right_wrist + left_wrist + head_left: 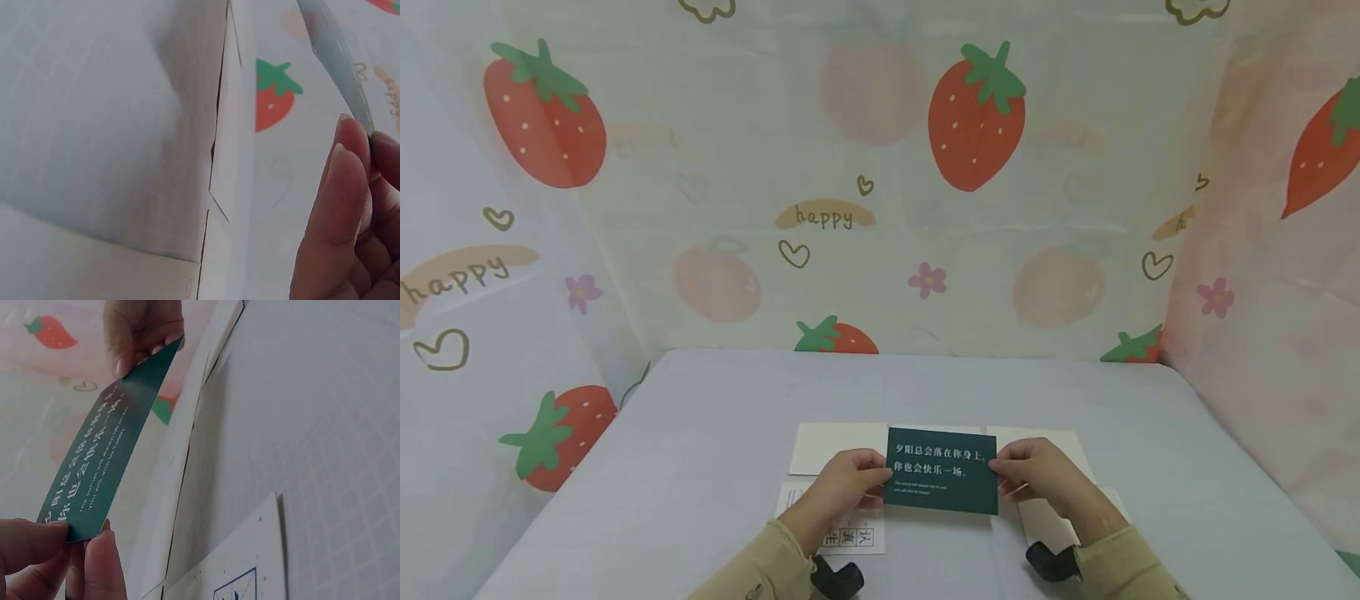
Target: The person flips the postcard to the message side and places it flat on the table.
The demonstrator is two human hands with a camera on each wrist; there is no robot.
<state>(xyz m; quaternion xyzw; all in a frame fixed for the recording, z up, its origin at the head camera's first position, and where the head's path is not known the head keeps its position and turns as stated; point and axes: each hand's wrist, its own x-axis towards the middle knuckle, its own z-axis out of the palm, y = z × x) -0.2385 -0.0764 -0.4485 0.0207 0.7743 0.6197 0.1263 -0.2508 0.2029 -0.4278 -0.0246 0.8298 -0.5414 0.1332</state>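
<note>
A dark green postcard (942,492) with white Chinese and English lettering is held up over the table, its text facing the head camera. My left hand (853,485) pinches its left edge between thumb and fingers. At the opposite edge, my right hand (1037,473) pinches it the same way. In the left wrist view the green postcard (119,444) slants upward from the near fingers to the other hand. Seen from the right wrist, only a thin, pale side of the postcard (337,69) shows above the fingers.
On the white table (715,433) lie several pale cards: a cream one (827,450) at back left, another (1060,446) at back right, one (1045,525) partly under my right arm. A printed card (865,537) with boxed characters lies at front left. Strawberry-patterned cloth (880,275) hangs behind.
</note>
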